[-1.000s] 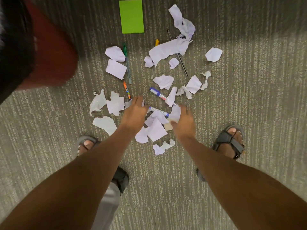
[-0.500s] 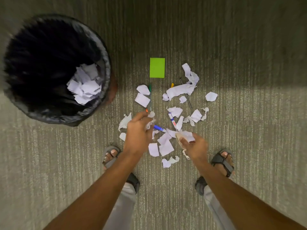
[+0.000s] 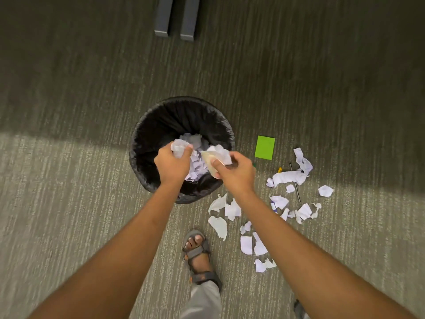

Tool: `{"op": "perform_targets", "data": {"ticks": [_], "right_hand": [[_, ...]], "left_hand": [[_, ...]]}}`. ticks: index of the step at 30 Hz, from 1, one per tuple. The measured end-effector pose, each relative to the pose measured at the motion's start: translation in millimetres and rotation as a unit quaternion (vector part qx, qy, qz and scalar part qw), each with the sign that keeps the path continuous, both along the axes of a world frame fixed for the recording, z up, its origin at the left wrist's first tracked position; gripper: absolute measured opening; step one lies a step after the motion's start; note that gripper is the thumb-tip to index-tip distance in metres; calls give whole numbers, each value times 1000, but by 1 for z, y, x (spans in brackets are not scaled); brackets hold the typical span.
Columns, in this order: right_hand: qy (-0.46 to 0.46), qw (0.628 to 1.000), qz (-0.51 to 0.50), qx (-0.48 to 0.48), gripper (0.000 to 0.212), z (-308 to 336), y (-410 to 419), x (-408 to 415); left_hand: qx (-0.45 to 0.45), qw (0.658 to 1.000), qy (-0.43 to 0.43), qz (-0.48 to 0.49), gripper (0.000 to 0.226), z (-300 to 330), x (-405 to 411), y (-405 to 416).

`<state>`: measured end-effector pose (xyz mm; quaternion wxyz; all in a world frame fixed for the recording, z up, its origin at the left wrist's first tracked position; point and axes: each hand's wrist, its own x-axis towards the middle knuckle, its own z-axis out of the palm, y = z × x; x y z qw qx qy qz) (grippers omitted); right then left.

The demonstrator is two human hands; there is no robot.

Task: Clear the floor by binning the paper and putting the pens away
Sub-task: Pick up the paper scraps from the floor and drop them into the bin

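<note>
Paper scraps (image 3: 232, 210) lie scattered on the carpet (image 3: 69, 203) to the right of a round bin (image 3: 147, 134) lined with a black bag, beside a green notepad (image 3: 265, 147) and a few pens (image 3: 294, 180). Open carpet surrounds the bin elsewhere. Over its mouth, the left hand (image 3: 171, 164) clutches a crumpled wad (image 3: 179, 147), and the right hand (image 3: 236, 174) grips more paper (image 3: 218, 154). Crumpled paper (image 3: 195, 166) already fills the bin's bottom.

A bright green sticky-note pad (image 3: 265, 147) lies on grey striped carpet (image 3: 69, 203), two dark metal furniture legs (image 3: 176, 18) above, a grey strapped sandal (image 3: 199, 259) below
</note>
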<state>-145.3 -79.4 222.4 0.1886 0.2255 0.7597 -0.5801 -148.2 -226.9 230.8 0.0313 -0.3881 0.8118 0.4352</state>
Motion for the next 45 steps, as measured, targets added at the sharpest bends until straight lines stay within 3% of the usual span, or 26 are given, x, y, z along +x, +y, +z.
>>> {"op": "perform_targets", "data": {"ticks": [4,8,10,15,18,21,25,29,34,40,43,45], "right_hand": [[-50,999,-6,-14,37,-13,-26,-17],[-68,996,-54,-15,39,-10,-14,-5],[-73,994,-76,-33,32,-6,3,9],[-90,987,-131,-34,10,2,81,45],[-121,983,-138,27,14,-5,142,75],[-146,980,-86,101,23,-20,201,104],[-207,970,17,129,10,-33,262,125],[-264,951,44,155,39,-68,282,142],[-324,927,80,170,86,-129,252,167],[-321,920,100,203,110,-222,193,209],[-338,900,96,259,128,-257,169,228],[-331,890,80,305,125,-268,157,236]], "left_hand": [[158,982,-89,49,64,-25,-17,-23],[249,958,-122,68,100,-34,-11,-35],[235,964,-109,56,87,-22,-2,-26],[94,994,-22,52,40,14,32,23],[116,993,-18,2,32,24,53,62],[89,990,-52,-100,31,24,81,108],[40,964,-157,-212,16,-4,118,147],[-25,901,-288,-323,45,-43,139,154],[-69,860,-335,-379,67,-125,150,134],[-150,793,-371,-459,101,-233,151,104],[-140,783,-368,-481,102,-266,161,104],[-155,782,-342,-498,97,-279,171,107]]}}
